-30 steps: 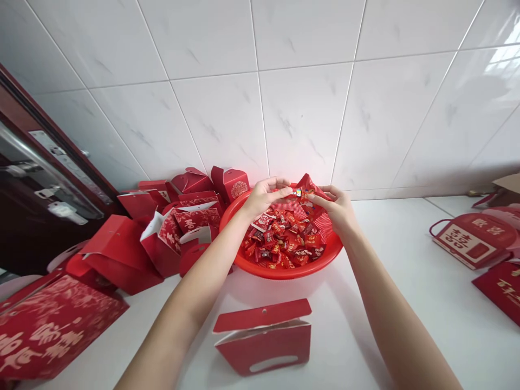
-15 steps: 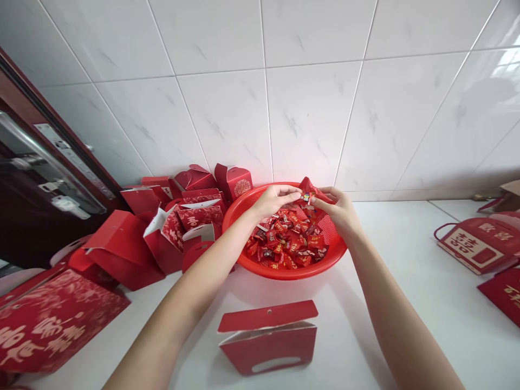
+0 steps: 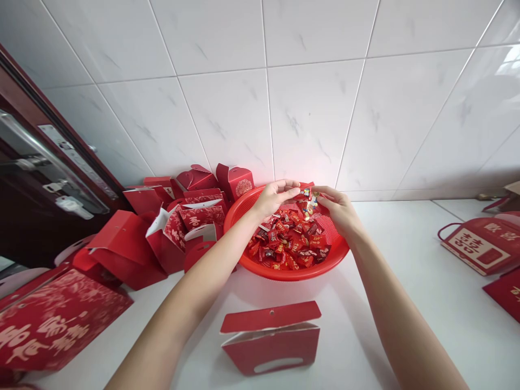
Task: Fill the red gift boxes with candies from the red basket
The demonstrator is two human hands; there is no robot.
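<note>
Both my hands are raised over a red perforated basket (image 3: 260, 265) full of wrapped candies (image 3: 290, 246). My left hand (image 3: 275, 196) and my right hand (image 3: 338, 209) each pinch small wrapped candies (image 3: 307, 193) between their fingertips, which almost meet above the basket's far side. A colourful wrapper shows between the two hands. Near me on the white counter stands an open red gift box (image 3: 271, 338) with its flap up.
A heap of folded red gift boxes (image 3: 179, 222) lies left of the basket against the tiled wall. A large red patterned bag (image 3: 52, 322) lies at front left. Red bags (image 3: 477, 245) sit at the right edge. A dark door (image 3: 36, 179) stands at left.
The red packet that stuck up behind my right hand has dropped out of sight. My fingers have drawn closer together on the small candies. The view has shifted slightly.
</note>
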